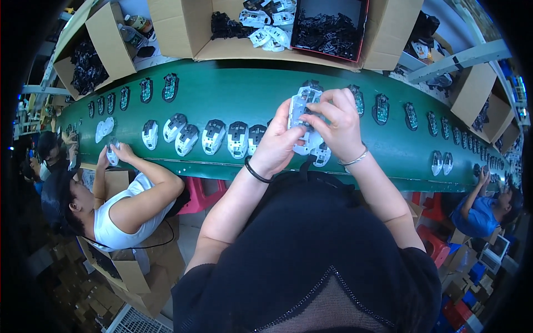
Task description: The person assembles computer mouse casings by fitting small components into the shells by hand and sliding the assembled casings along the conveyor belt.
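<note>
Above the near part of the green bench, my left hand grips a white computer mouse shell by its left side. Over the shell's face, my right hand has thumb and fingertips pinched together; whatever sits between them is too small to make out. A black part shows at the shell's top end. Just below my hands lies another white shell, partly covered. To the left, several white-and-black mouse shells stand in a row, the nearest one half hidden by my left hand.
Along the green bench, black mouse bases with green circuit boards form a far row. Beyond stands a cardboard box holding white shells and a tray of black parts. Co-workers sit left and right.
</note>
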